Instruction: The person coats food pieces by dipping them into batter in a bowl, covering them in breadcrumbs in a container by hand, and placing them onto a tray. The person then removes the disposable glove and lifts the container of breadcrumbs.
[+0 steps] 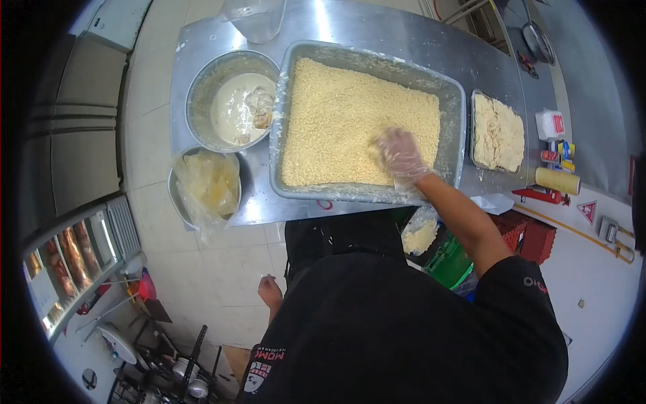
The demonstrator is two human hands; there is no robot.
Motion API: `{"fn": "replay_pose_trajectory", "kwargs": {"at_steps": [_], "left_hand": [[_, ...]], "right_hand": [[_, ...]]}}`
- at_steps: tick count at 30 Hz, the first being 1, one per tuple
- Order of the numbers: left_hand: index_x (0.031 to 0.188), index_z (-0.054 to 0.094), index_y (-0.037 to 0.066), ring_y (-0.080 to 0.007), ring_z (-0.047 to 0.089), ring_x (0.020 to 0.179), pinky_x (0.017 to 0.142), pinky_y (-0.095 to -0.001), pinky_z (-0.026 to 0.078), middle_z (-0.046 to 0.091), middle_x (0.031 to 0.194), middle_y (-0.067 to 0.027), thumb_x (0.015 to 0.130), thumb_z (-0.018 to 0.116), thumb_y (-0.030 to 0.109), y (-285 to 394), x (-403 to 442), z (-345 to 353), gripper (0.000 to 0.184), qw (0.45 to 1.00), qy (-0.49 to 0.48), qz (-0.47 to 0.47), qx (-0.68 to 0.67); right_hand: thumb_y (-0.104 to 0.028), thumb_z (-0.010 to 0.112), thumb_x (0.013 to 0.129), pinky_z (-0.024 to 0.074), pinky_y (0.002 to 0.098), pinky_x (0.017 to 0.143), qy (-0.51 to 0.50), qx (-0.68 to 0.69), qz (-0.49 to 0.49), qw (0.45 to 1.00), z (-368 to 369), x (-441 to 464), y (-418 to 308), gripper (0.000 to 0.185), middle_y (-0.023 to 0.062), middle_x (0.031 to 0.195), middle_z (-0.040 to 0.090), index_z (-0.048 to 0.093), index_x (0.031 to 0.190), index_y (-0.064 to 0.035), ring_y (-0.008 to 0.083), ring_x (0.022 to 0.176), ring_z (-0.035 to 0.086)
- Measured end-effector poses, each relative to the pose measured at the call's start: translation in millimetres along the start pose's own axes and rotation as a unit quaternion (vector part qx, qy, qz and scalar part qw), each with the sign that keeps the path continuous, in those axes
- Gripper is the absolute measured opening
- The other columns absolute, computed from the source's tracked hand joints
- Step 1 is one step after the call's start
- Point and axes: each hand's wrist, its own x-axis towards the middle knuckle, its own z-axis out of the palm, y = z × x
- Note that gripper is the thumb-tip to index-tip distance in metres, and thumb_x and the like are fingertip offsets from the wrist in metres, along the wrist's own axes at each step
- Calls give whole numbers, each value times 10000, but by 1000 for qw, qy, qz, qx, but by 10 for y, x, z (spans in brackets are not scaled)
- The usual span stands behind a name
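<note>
My right hand (400, 156), in a clear plastic glove, is down in the pale yellow crumbs (343, 114). Its fingers look curled round some of them, though they are slightly blurred. The crumbs fill much of a large grey rectangular tub (367, 195). My left hand (270, 291) hangs low beside my body, away from the table, its fingers loosely curled and nothing visible in them. Left of the tub stands a round metal pot (197, 101) holding whitish batter (235, 101), with something brownish partly sunk at its right side.
Below the pot, a clear plastic bag (205, 182) lies in a metal bowl (176, 202). A clear jug (259, 20) stands at the table's far edge. Right of the tub is a tray (474, 145) of pale coated pieces (499, 131). Crates (452, 259) stand below the table.
</note>
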Motion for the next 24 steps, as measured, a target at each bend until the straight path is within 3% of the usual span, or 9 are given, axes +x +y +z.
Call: {"fn": "replay_pose_trajectory", "kwargs": {"at_steps": [2, 5, 6, 8, 11, 15, 18, 20, 24], "left_hand": [[782, 644, -49, -322, 649, 724, 668, -394, 496, 659, 763, -203, 904, 491, 210, 163, -46, 130, 324, 1000, 0, 24, 13], [771, 636, -47, -327, 636, 681, 632, -397, 485, 647, 737, -204, 906, 486, 190, 156, 69, -131, 311, 999, 22, 42, -18], [771, 634, -47, -325, 635, 676, 626, -395, 482, 646, 733, -202, 906, 487, 186, 170, 79, -134, 307, 998, 24, 48, -16], [770, 632, -46, -321, 632, 666, 615, -391, 478, 643, 724, -197, 906, 489, 179, 206, 106, -162, 300, 998, 26, 63, -14], [777, 631, -45, -317, 636, 667, 611, -383, 477, 644, 719, -194, 907, 493, 177, 171, 107, -239, 292, 998, 33, 60, -12], [782, 635, -43, -309, 646, 684, 626, -376, 485, 653, 730, -185, 908, 495, 182, 209, 83, -282, 293, 999, 22, 22, 14], [786, 639, -42, -309, 650, 692, 631, -382, 487, 657, 738, -187, 907, 496, 185, 123, 106, -200, 294, 999, 39, 24, -6], [787, 642, -41, -312, 652, 696, 637, -384, 490, 659, 743, -189, 907, 496, 188, 144, 78, -159, 297, 999, 41, 22, -9], [784, 644, -43, -316, 654, 701, 644, -383, 494, 659, 742, -191, 906, 495, 192, 176, 6, -168, 304, 999, 33, 22, -9]], "right_hand": [[-361, 402, 923, 346, 407, 976, 163, -9, 164, 973, 89, 32, 101, 390, 151, 1230, 506, 546, 1181, -106, 307, 1137, 466], [-342, 350, 942, 313, 419, 1009, 416, -142, 269, 857, 364, 375, -452, 413, 157, 1235, 494, 512, 1214, -77, 310, 1145, 458], [-328, 341, 949, 214, 395, 1098, 140, 111, 352, 919, 193, 554, -523, 487, 168, 1360, 400, 375, 1356, -63, 303, 1272, 360], [-322, 441, 903, 112, 427, 1138, 165, 181, 352, 903, 515, 983, -725, 584, 181, 1447, 279, 275, 1416, -97, 368, 1349, 228], [-308, 430, 912, 222, 437, 1094, 299, 200, 225, 905, 386, 1015, -1329, 509, 179, 1367, 358, 325, 1365, -100, 329, 1287, 315], [-358, 381, 944, 335, 425, 1003, 218, 10, -174, 960, -229, 562, -1277, 410, 161, 1197, 489, 525, 1164, -43, 308, 1129, 456], [-391, 459, 909, 410, 405, 828, 256, 65, -193, 945, -216, 403, -804, 364, 148, 1025, 523, 583, 1034, -73, 277, 956, 504], [-393, 457, 911, 408, 404, 852, 158, 4, -114, 981, -111, 408, -305, 354, 145, 1039, 524, 587, 1047, -93, 270, 996, 504], [-335, 442, 918, 350, 386, 976, 257, 8, 159, 953, -65, 196, 3, 370, 156, 1185, 513, 539, 1177, -90, 266, 1120, 471]]}}
